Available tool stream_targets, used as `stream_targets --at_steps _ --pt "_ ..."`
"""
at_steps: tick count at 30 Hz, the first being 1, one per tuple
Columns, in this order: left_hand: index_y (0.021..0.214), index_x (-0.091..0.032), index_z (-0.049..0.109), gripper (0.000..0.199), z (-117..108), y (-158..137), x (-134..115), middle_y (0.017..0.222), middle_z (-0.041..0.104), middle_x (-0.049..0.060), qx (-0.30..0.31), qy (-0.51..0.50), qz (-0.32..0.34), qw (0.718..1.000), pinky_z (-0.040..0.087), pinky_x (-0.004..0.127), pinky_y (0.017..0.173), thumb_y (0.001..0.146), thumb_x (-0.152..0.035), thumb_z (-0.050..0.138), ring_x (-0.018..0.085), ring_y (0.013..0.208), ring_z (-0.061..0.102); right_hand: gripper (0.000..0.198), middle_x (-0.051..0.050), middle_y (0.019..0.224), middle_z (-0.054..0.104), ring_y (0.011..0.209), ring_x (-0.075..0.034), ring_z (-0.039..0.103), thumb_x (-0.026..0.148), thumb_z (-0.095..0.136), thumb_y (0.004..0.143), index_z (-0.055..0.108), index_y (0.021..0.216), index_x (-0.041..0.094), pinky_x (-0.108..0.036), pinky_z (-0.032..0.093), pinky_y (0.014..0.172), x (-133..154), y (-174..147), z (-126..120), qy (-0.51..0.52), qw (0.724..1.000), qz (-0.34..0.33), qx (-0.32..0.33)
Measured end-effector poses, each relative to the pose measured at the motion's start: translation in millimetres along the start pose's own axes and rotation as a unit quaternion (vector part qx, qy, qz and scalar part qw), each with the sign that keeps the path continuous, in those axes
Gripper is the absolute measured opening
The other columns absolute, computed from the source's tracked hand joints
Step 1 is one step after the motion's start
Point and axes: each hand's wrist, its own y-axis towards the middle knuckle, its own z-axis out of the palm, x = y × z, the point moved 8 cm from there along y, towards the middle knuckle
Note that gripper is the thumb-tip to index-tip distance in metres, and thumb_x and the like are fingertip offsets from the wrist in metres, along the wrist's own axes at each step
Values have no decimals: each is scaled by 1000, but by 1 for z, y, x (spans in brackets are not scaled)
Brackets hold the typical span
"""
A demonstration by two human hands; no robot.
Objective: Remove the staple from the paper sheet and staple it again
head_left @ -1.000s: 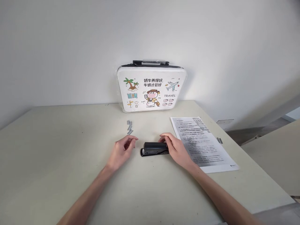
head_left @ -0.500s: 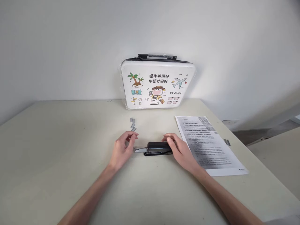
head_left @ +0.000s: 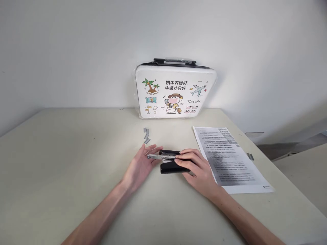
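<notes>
Over pale table (head_left: 51,170), black stapler (head_left: 170,167) gripped in right hand (head_left: 200,172), fingers wrapped round it; metal tray (head_left: 154,157) juts toward left hand (head_left: 138,168), fingers spread. Grey staple strips (head_left: 146,136) just beyond left hand. Printed sheet (head_left: 230,163) beside right hand, another grey strip (head_left: 250,156) past its edge. White cartoon case (head_left: 176,73) propped near plain wall (head_left: 76,51).

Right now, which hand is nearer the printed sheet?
Right. The right hand, gripping the black stapler, is beside the left edge of the printed sheet; the left hand is farther left, open, by the stapler's metal rail.
</notes>
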Motion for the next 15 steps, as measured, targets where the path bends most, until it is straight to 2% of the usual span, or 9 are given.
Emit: stream_targets --at_steps 3,8,12,15 --pt "113 -10 71 38 7 -4 12 130 71 19 -1 -83 -71 994 52 42 106 108 -42 50 28 115 70 41 -6 105 78 111 -24 67 -7 67 87 73 111 25 -41 63 89 14 1 -2 -43 998 -45 -27" --pt "115 -7 70 38 14 -9 15 121 73 20 -21 -122 -103 987 58 39 97 110 -32 42 26 103 72 36 -3 104 79 107 -23 69 -4 73 87 74 108 26 -41 62 87 22 3 -6 -72 994 -62 -51" --pt "113 -6 72 36 7 -9 12 99 72 14 -70 -102 -93 988 58 35 93 109 -28 45 22 91 72 40 -3 101 79 106 -23 70 -7 66 89 74 108 27 -41 61 83 19 5 -12 -83 994 -45 -59" --pt "104 -8 74 30 4 -6 4 94 68 11 -60 -48 -42 996 56 32 89 106 -30 53 21 89 69 44 -4 102 78 107 -24 69 -8 64 88 73 110 28 -43 61 85 13 4 -16 -87 993 -30 -72"
